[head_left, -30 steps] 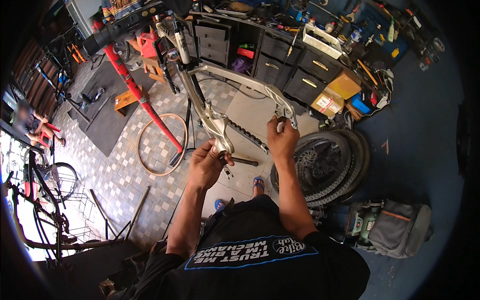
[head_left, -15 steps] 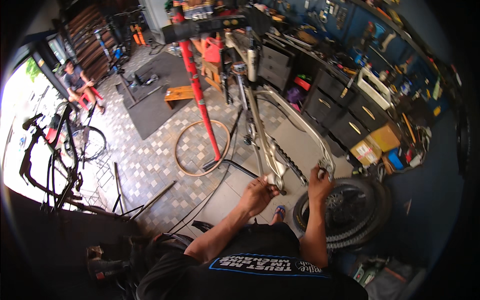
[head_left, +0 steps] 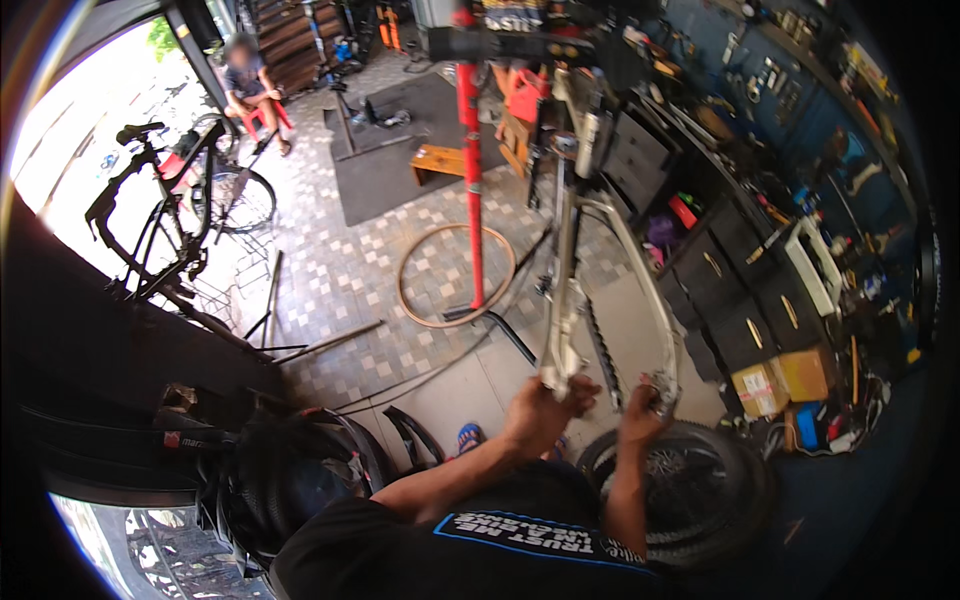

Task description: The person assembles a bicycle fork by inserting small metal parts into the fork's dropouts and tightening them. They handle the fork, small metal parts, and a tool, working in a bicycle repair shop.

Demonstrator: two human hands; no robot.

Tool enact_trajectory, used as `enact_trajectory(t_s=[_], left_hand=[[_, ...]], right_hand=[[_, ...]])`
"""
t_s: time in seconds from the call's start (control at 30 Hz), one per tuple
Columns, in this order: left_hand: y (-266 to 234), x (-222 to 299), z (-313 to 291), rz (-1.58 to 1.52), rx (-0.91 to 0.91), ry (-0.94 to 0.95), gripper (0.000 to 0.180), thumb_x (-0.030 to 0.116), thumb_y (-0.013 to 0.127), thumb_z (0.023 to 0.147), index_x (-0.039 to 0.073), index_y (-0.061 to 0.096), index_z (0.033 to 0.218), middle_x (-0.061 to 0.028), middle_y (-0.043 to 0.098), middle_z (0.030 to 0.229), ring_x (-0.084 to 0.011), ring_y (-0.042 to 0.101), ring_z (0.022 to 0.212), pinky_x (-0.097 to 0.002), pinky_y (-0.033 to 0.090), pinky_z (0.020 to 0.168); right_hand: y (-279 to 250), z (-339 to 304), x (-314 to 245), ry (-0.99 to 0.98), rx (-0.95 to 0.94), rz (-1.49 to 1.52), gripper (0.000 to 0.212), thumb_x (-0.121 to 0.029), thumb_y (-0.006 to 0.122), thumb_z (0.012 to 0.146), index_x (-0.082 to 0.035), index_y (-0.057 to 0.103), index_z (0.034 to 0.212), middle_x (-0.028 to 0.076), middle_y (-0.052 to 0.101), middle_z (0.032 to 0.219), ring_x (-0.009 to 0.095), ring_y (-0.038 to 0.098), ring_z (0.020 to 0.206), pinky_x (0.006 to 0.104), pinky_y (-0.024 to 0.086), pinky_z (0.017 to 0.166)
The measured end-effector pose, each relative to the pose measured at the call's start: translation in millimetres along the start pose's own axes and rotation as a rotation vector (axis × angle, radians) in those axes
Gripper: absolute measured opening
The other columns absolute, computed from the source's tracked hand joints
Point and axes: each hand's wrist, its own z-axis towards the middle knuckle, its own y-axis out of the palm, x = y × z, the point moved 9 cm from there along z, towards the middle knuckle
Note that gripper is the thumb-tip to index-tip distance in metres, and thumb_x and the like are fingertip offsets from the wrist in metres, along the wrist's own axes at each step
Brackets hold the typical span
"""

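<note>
Left hand: pinching, as far as the blur is allowing, the near left end of the silver bike frame.
Right hand: pinching the near right end between thumb and fingers.
Frame: standing out to the right of the red pole, reaching near.
Dark ridged bar: slanting between both ends, seemingly unheld.
Progress: having both ends in hand, by judgement; showing nothing further finished or remaining.
Tyres: lying near right.
Tan hoop: lying farther left.
</note>
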Motion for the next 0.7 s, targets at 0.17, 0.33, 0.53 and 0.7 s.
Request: enact_trajectory(t_s=[0.17,0.33,0.53,0.7], left_hand=[[-1.4,4.2,-3.1,-0.137,0.176,0.192,0.035,0.036,0.046,0.100,0.006,0.063,0.106,-0.0096,0.065,0.104,-0.0298,0.060,0.108,-0.0471,0.045,0.098],[20.9,10.4,2.6,-0.179,0.154,0.291,0.024,0.035,0.052,0.098,0.013,0.060,0.100,0.0005,0.053,0.088,-0.0178,0.052,0.087,-0.0376,0.044,0.088],[31.8,13.2,2.0,-0.223,0.059,0.431,0.027,0.037,0.059,0.100,0.011,0.058,0.109,0.0032,0.052,0.090,-0.0153,0.050,0.089,-0.0353,0.044,0.088],[44.1,14.4,7.7,-0.258,-0.010,0.446,0.035,0.031,0.072,0.095,0.007,0.054,0.113,0.0022,0.053,0.094,-0.0148,0.050,0.092,-0.0342,0.041,0.089]], right_hand=[[14.1,10.6,-32.8,0.006,-0.172,0.234,0.017,-0.009,0.064,0.098,0.000,0.059,0.112,0.009,0.067,0.099,0.015,0.064,0.086,0.0300,0.052,0.076],[8.8,14.7,-26.4,0.203,-0.315,0.561,0.024,0.001,0.072,0.093,-0.004,0.051,0.104,0.009,0.067,0.101,0.009,0.061,0.081,0.0231,0.051,0.073],[16.1,15.4,-9.5,0.468,-0.447,0.863,0.028,0.008,0.074,0.090,-0.004,0.052,0.102,0.011,0.070,0.105,0.007,0.066,0.080,0.0212,0.054,0.071],[21.0,26.4,-18.3,0.381,-0.451,0.952,0.034,0.010,0.073,0.088,-0.004,0.047,0.105,0.017,0.069,0.107,0.012,0.068,0.089,0.0221,0.056,0.076]])
